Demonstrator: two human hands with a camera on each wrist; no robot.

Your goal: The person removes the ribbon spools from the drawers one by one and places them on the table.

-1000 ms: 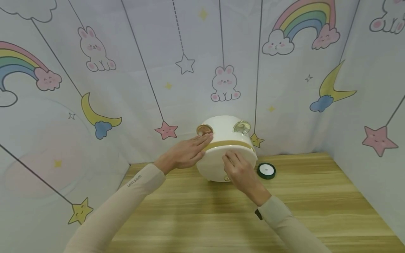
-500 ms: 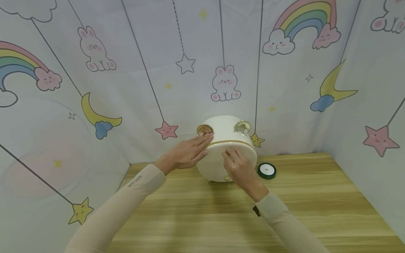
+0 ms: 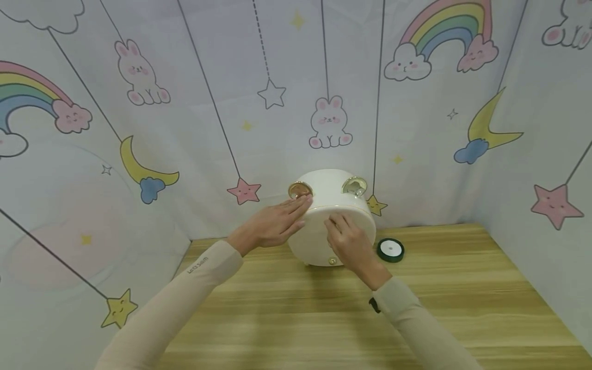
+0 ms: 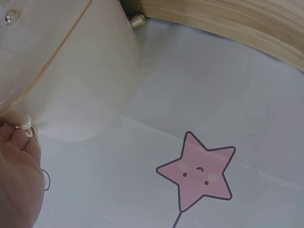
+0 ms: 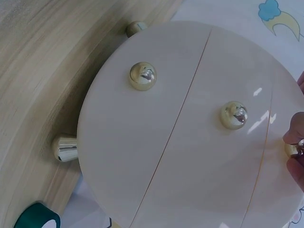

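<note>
So we're looking at a glossy white round box [image 3: 307, 244] standing on the wood-grain surface [image 3: 439, 277], toward the back and close to a printed cloth backdrop [image 3: 416, 133]. Its flat round front faces the person, and two thin seams split that front into three sections.

The two hands are apart, both on the box. We've got the left hand [image 3: 273, 223] lying with straight fingers over the upper left part, right by a shiny gold ear [image 3: 300, 189] (yep, it has ears), not wrapped around anything we can make out. The right hand [image 3: 349, 244] is pinching a gold knob [image 5: 289, 150] on the top section between thumb and finger; we only catch that knob at the edge of the right wrist view, half covered.

Further down the front we spot a middle knob [image 5: 233, 115] and a bottom knob [image 5: 143, 76], plus stubby gold feet [image 5: 64, 148] underneath. A second ear [image 3: 354, 185] sits on the upper right. Just beside the box, on the right, there's a dark green roll [image 3: 390, 249] with a white centre. Both sleeves [image 3: 213, 262] are pale beige, and the backdrop has bunnies, rainbows, moons and stars.
</note>
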